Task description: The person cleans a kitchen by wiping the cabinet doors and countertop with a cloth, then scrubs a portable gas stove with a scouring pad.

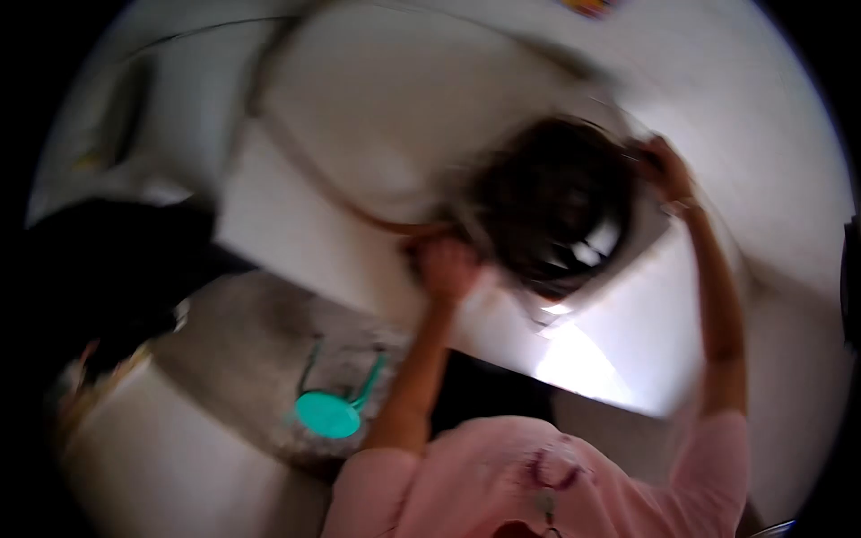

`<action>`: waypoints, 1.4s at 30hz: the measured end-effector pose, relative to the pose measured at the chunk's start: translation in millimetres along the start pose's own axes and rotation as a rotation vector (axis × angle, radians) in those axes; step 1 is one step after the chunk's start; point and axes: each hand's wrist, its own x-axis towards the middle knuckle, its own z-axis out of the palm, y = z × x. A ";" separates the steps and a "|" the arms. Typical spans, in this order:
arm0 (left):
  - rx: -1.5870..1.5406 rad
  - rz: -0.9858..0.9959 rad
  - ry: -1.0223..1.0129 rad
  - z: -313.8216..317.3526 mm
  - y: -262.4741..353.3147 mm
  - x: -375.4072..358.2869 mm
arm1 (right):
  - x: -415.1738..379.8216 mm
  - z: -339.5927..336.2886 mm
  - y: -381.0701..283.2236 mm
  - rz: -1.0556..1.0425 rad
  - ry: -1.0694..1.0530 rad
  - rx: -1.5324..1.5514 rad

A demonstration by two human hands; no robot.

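A dark, glossy round object (560, 206), blurred by motion, sits over a pale surface between my hands, with bright reflections at its lower right. My left hand (444, 264) is at its left side, fingers curled in around a dark part of its edge. On the far right side my right hand (665, 170) has its fingers bent round the edge. Blur hides the exact grip of both hands and what lies inside the object.
A pale table (314, 211) extends left, with a brown cord-like strip (332, 188) across it. A turquoise stool (328, 413) stands on the floor at lower left. Dark material (117, 260) is at far left. A small colourful item (587, 7) shows at the top.
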 end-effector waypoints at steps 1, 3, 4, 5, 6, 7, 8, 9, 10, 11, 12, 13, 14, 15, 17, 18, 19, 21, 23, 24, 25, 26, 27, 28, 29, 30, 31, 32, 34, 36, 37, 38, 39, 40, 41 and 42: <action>-0.079 -0.157 -0.049 2.0 -2.2 -4.9 | 24.5 10.1 17.3 -0.093 -0.004 -0.072; -0.127 -0.088 -0.068 28.8 -0.1 -22.0 | 57.4 30.1 67.5 -0.174 0.101 0.212; -0.198 -0.214 -0.876 -20.4 6.5 29.9 | 60.2 23.6 44.9 -0.188 0.081 0.006; -0.161 -0.136 -0.551 -13.0 15.1 11.1 | 64.9 18.3 21.7 -0.208 0.065 -0.199; -0.090 -0.068 -0.225 -4.6 22.8 -7.6 | 71.4 18.6 27.7 -0.330 0.032 -0.251; -0.095 -0.081 -0.166 -0.7 20.8 -9.5 | 82.1 34.6 25.0 -0.358 0.062 -0.220; -0.113 -0.079 -0.136 3.4 21.6 -15.7 | 86.5 42.7 18.7 -0.358 0.100 -0.208; -0.104 -0.102 -0.181 -22.2 24.2 1.3 | 90.7 45.6 -6.1 -0.378 0.072 -0.164; -0.086 -0.123 -0.211 -27.5 24.8 5.2 | 84.0 42.5 -39.8 -0.392 0.031 -0.133; -0.085 -0.125 -0.204 -31.3 23.7 6.6 | 84.5 45.6 -56.0 -0.358 0.057 -0.231; -0.088 -0.129 -0.198 -31.6 23.0 6.4 | 85.2 44.7 -59.8 -0.363 0.072 -0.231; -0.080 -0.125 -0.187 -29.8 23.3 6.1 | 84.6 45.6 -60.3 -0.352 0.052 -0.197; -0.075 -0.118 -0.174 -22.7 20.9 3.6 | 86.0 52.2 -56.2 -0.344 0.030 -0.156; -0.073 -0.120 -0.156 -24.5 18.8 7.0 | 88.3 47.3 -61.5 -0.331 -0.002 -0.168; -0.070 -0.145 -0.183 -23.1 23.1 2.2 | 85.4 44.4 -58.9 -0.330 0.000 -0.180; -0.064 -0.139 -0.220 -22.8 20.4 3.0 | 83.8 44.2 -55.3 -0.307 0.023 -0.179; -0.067 -0.142 -0.219 -23.3 20.0 3.0 | 80.6 42.9 -44.9 -0.307 0.020 -0.182; -0.056 -0.120 -0.205 -22.1 19.4 1.6 | 77.3 37.8 -12.3 -0.347 0.003 -0.181; -0.003 -0.118 -0.265 -8.2 11.2 -2.7 | 75.8 49.3 19.1 -0.389 0.138 -0.180; 0.040 -0.103 -0.329 -11.8 18.7 -1.2 | 59.3 51.6 37.1 -0.420 0.274 -0.190; 0.065 -0.106 -0.492 -9.6 18.3 3.0 | 53.8 45.3 60.5 -0.284 0.158 -0.268; 0.021 -0.090 -0.451 -1.1 19.0 3.0 | 37.8 37.4 61.7 -0.163 0.123 -0.295; -0.020 -0.076 -0.339 0.7 14.9 0.2 | 29.1 30.6 72.2 -0.198 0.128 -0.289; -0.060 -0.079 -0.236 7.5 15.0 -2.0 | 16.7 16.3 15.7 -0.064 0.097 -0.287; -0.117 -0.091 -0.150 10.9 12.3 -4.7 | 8.4 11.3 15.3 -0.078 0.106 -0.332; -0.115 -0.153 -0.391 -8.5 14.2 10.3 | 3.1 4.3 -3.9 -0.034 0.090 -0.331; 0.019 -0.139 -0.432 -19.0 15.1 17.5 | -1.6 2.8 -5.8 0.019 0.061 -0.367; 0.078 -0.099 -0.343 -10.5 15.5 6.3 | -14.0 2.0 -12.7 0.041 0.101 -0.347; 0.120 -0.048 -0.237 -7.9 12.4 8.4 | -30.5 -0.5 -23.8 0.039 0.090 -0.387; 0.088 -0.052 -0.173 -10.9 11.6 14.3 | -54.6 -0.2 -28.3 0.072 0.084 -0.408; 0.085 -0.038 -0.156 -9.3 11.4 13.7 | -67.7 3.9 -31.6 0.118 0.082 -0.436; 0.085 -0.023 -0.139 -10.7 11.1 13.9 | -81.9 4.4 -39.3 0.134 0.075 -0.440; 0.069 -0.023 -0.149 -11.8 12.5 16.0 | -95.6 7.1 -43.8 0.164 0.053 -0.446; 0.085 -0.019 -0.145 -14.0 13.7 17.3 | -110.8 13.3 -48.5 0.192 0.032 -0.448; 0.106 -0.012 -0.135 -15.3 14.0 17.5 | -125.7 22.6 -56.5 0.136 0.063 -0.417; 0.097 -0.010 -0.141 -14.4 14.5 16.4 | -138.5 32.3 -66.7 0.084 0.094 -0.388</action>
